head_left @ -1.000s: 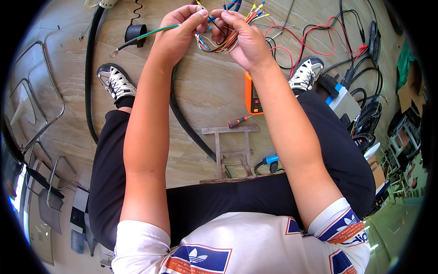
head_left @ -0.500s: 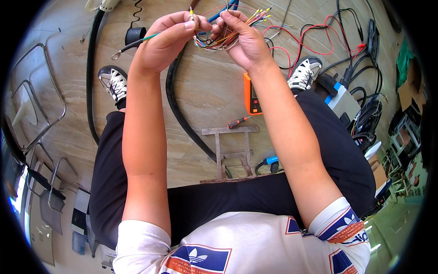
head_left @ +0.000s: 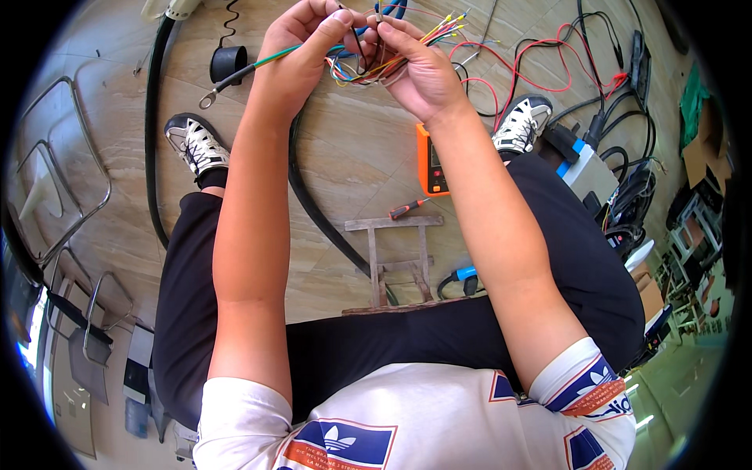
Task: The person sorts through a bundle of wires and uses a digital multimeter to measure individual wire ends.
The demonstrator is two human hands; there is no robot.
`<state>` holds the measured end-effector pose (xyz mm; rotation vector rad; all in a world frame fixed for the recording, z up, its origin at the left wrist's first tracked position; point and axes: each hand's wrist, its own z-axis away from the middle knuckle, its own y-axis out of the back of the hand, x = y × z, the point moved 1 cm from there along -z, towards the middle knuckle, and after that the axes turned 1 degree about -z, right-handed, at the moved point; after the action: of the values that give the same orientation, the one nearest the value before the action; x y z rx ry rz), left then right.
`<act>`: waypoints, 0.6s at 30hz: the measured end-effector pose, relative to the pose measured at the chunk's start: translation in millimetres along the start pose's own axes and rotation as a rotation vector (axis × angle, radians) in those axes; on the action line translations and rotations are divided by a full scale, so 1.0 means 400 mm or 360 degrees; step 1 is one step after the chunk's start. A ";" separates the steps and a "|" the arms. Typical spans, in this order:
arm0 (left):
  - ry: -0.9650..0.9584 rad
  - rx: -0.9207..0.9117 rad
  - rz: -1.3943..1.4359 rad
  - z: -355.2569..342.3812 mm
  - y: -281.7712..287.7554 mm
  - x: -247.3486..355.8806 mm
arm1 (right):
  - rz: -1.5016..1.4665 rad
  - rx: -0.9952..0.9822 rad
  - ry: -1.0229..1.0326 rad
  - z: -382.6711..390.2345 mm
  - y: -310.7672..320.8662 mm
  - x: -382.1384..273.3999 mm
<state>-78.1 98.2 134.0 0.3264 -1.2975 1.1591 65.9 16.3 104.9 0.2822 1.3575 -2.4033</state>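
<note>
Up at top center, above the tiled floor (head_left: 352,164), 2 bare hands nearly meet. Left hand (head_left: 300,53): thumb and fingers pinching a thin dark wire (head_left: 359,45), exact contact too small to tell. Right hand (head_left: 427,74): thumb and fingers closed on a multicolored wire bundle (head_left: 348,76), ferrule-tipped ends (head_left: 443,30) fanning out right, slack looped between the 2 hands. Green wire (head_left: 278,56) crosses left hand, ending in a ring terminal (head_left: 207,100) at left, near a black cup (head_left: 228,66). Orange multimeter (head_left: 426,160) partly behind right forearm (head_left: 497,204); screwdriver (head_left: 405,210) just below, near wooden frame (head_left: 392,223). Red leads (head_left: 522,59) spread right.
</note>
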 end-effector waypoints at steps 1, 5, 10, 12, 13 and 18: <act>-0.0019 0.0004 0.0022 0.001 -0.004 -0.001 | -0.0021 0.0005 0.0001 0.002 -0.005 0.000; -0.0042 -0.0047 -0.0039 -0.001 0.008 -0.003 | 0.0004 -0.0035 -0.0005 0.001 -0.005 0.004; 0.0005 0.0024 -0.0031 -0.001 0.019 -0.008 | 0.0055 0.0010 0.0023 -0.004 0.002 0.009; -0.0010 0.0046 -0.0012 -0.001 0.016 -0.007 | 0.0067 -0.0029 0.0037 -0.007 0.003 0.009; -0.0017 0.0057 -0.0002 -0.002 0.015 -0.008 | 0.0073 -0.0048 0.0044 -0.008 0.003 0.010; 0.0003 0.0074 -0.0047 -0.003 0.023 -0.015 | 0.0405 0.0355 0.0326 -0.013 0.005 0.026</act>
<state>-83.9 100.6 124.8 0.3775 -1.2617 1.1655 57.3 17.7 97.0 0.7327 1.0561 -2.3571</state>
